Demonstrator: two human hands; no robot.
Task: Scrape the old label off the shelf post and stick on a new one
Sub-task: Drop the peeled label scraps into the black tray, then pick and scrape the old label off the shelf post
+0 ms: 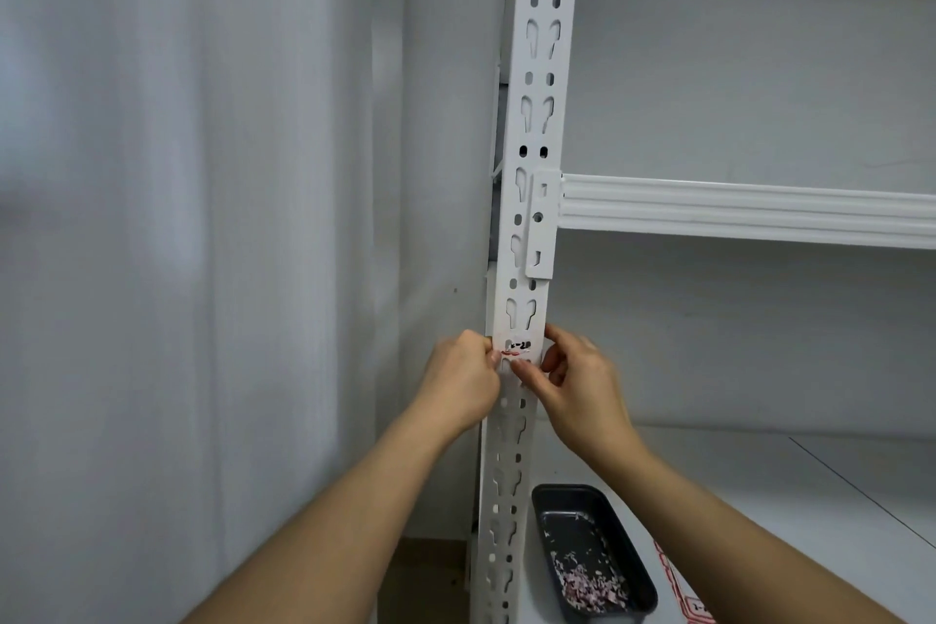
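A white slotted shelf post (542,117) runs up the middle of the view. On it, at hand height, sits a small white label (517,346) with black writing and a red line along its lower edge. My left hand (463,380) is at the post's left edge, its curled fingertips pinching the label's left end. My right hand (577,385) is at the right edge, its forefinger and thumb on the label's lower right part. Whether the label is fully stuck down is unclear.
A dark tray (635,568) holding pinkish paper scrapings stands on the white shelf board (785,486) at the bottom right. A sheet of red-edged labels (691,598) lies beside it. A white shelf beam (749,210) crosses at the right. A pale wall fills the left.
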